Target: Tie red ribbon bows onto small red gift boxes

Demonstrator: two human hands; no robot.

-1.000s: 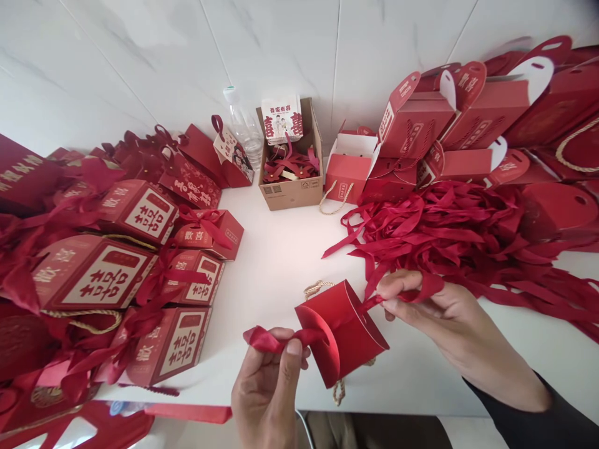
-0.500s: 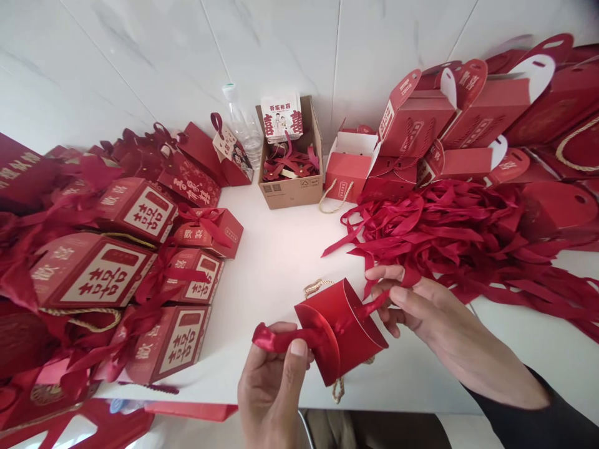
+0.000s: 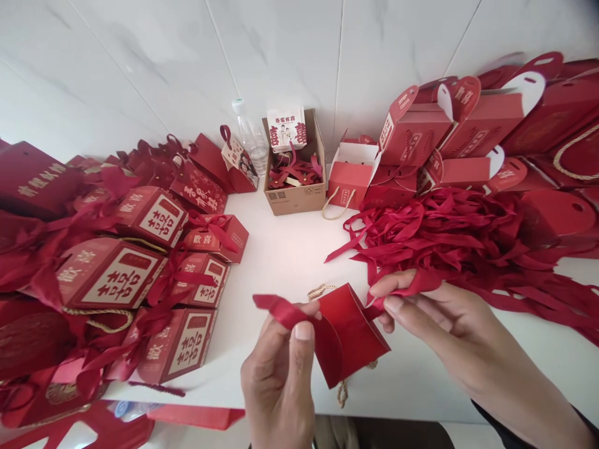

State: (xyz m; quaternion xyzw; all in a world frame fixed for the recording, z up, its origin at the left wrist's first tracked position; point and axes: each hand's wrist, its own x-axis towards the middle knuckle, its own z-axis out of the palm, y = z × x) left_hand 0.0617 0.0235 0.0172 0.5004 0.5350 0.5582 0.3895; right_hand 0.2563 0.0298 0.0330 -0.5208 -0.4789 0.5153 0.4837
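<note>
A small red gift box [image 3: 350,337] with gold rope handles [image 3: 343,394] sits on the white table, turned at an angle. My left hand [image 3: 283,374], at the box's left side, pinches one end of a red ribbon [image 3: 275,305] between thumb and fingers. On the other side, my right hand [image 3: 449,330] pinches another length of red ribbon [image 3: 416,284] close to the box's right edge. Between the hands, the ribbon's run across the box is mostly hidden.
Tied red boxes [image 3: 180,340] crowd the left side. A heap of loose red ribbons [image 3: 435,234] lies at right, before stacked red boxes [image 3: 486,118]. At the back stand a cardboard box [image 3: 297,202] and a clear bottle [image 3: 250,134].
My left hand has risen slightly with its ribbon end. My right fingers have shifted closer to the box. The view has tilted slightly.
</note>
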